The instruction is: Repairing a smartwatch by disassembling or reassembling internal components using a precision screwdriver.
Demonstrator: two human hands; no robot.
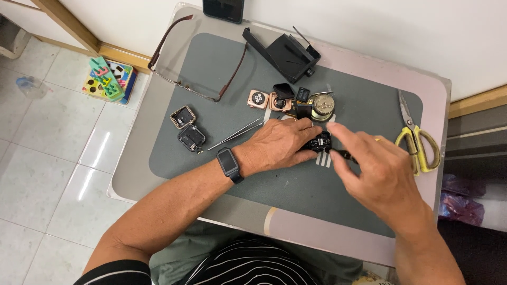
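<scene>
Mid-mat | left hand and right hand pinch black watch module | scissors near edge

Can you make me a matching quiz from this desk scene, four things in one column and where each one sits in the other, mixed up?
Things:
1. scissors
2. eyeglasses
3. tweezers
4. small black device

Places:
A. far left part of the grey mat, arms unfolded
B. between the fingers of the left hand and right hand
C. right edge of the mat
D. on the mat just left of the left hand

Pairs: 1-C, 2-A, 3-D, 4-B
</scene>
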